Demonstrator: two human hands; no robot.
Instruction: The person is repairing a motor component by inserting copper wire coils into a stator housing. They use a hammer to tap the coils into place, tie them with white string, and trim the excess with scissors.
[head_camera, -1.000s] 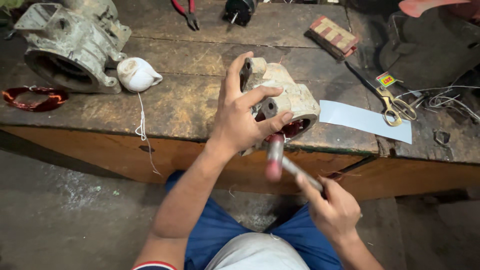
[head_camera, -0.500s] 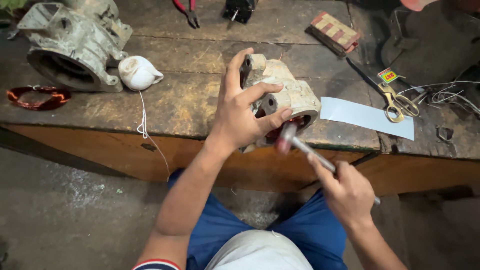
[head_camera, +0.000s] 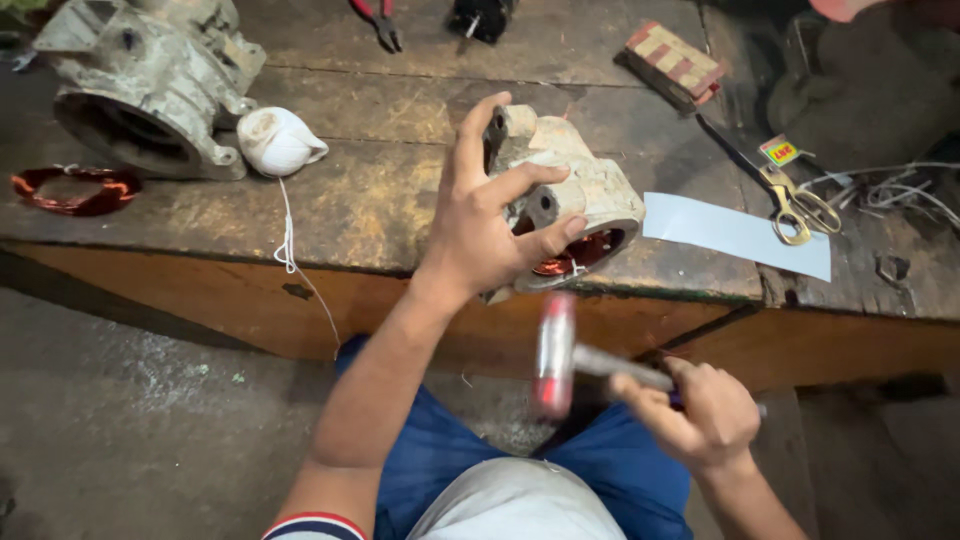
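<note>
My left hand (head_camera: 487, 222) grips a pale metal motor housing (head_camera: 583, 189) at the front edge of the wooden workbench (head_camera: 380, 205). Copper windings show inside the housing's open end, which faces me. My right hand (head_camera: 700, 412) holds a small hammer (head_camera: 556, 352) by its handle, below the bench edge. The hammer's head is blurred and hangs a short way under the housing, apart from it.
A larger grey motor casing (head_camera: 140, 85) sits at the bench's back left, beside a white ball of string (head_camera: 280, 140) and a copper coil (head_camera: 70, 190). Scissors (head_camera: 790, 205), a white paper strip (head_camera: 735, 232), pliers (head_camera: 380, 22) and loose wires (head_camera: 890, 185) lie to the right.
The hammer swung up to the housing's open end half a second ago, then dropped back below the bench edge. My left hand kept its grip on the housing.
</note>
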